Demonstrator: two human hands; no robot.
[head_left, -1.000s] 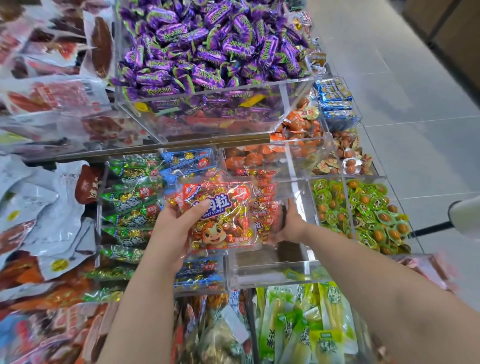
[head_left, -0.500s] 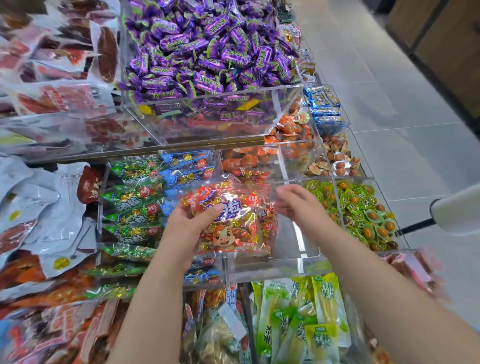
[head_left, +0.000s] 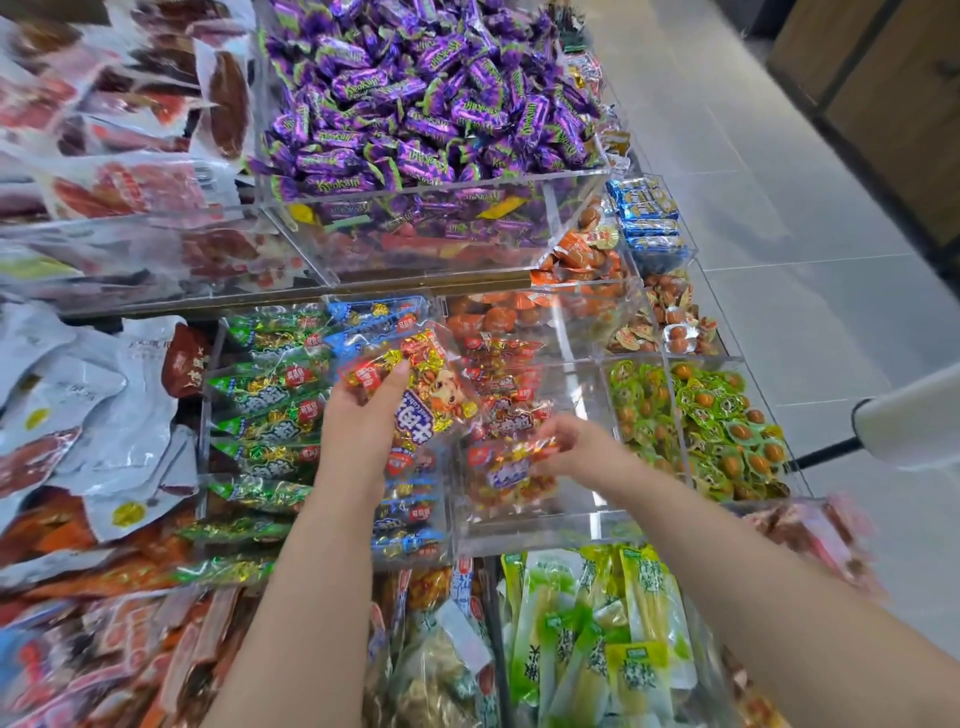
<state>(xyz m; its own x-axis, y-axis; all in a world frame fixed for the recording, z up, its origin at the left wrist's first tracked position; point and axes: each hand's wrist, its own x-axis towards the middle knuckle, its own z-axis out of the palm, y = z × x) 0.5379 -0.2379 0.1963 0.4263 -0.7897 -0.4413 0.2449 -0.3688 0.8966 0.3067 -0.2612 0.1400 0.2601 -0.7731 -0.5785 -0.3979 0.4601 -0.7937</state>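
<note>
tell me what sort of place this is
Most likely a snack shop's pick-and-mix aisle: clear acrylic bins hold heaped purple-wrapped candies and small green sealed snack packs, beside a grey tiled floor. The left hand holds a red printed beef-cube packet.

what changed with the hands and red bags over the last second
The left hand tilted its red snack bag from upright and drew it left. The right hand dropped into the clear bin and took hold of a second red bag. The left hand's grip and the purple candies stayed as they were.
</note>
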